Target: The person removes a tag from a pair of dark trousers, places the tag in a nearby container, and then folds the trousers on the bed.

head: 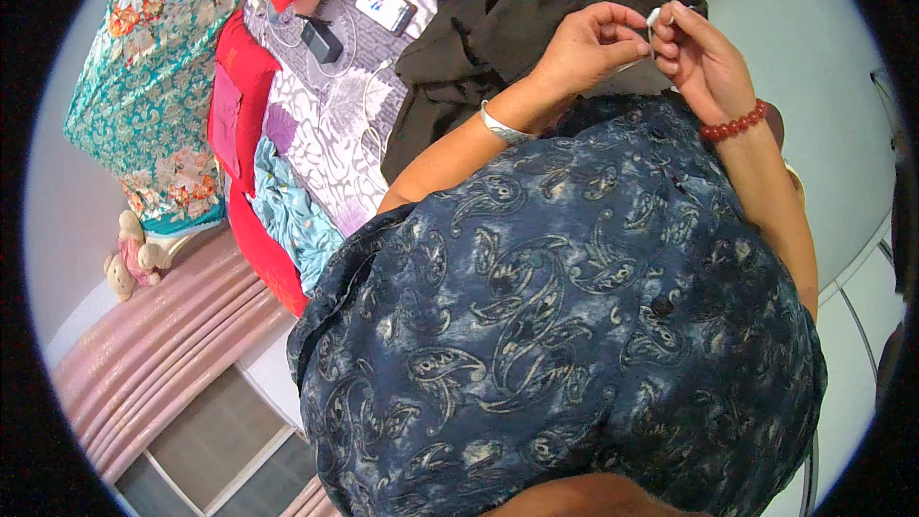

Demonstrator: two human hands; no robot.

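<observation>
My left hand [592,47], with a silver bangle on its wrist, pinches a thin pale strand between thumb and finger. Close beside it on the right, my right hand [693,50], wearing a red bead bracelet [734,122], holds a small white object [652,16] at its fingertips; what it is cannot be told. The strand runs between the two hands. A dark brown cloth garment [495,36] lies crumpled on the bed beneath and to the left of my hands. My patterned dark blue shirt fills the middle of the view.
On the patterned bedsheet [316,136] lie a smartphone [385,7], a black adapter [322,41] and white cables. Red pillows [248,100] and a light blue cloth [291,208] line the bed's left side. A plush toy [134,256] sits near a pink curtain [165,337].
</observation>
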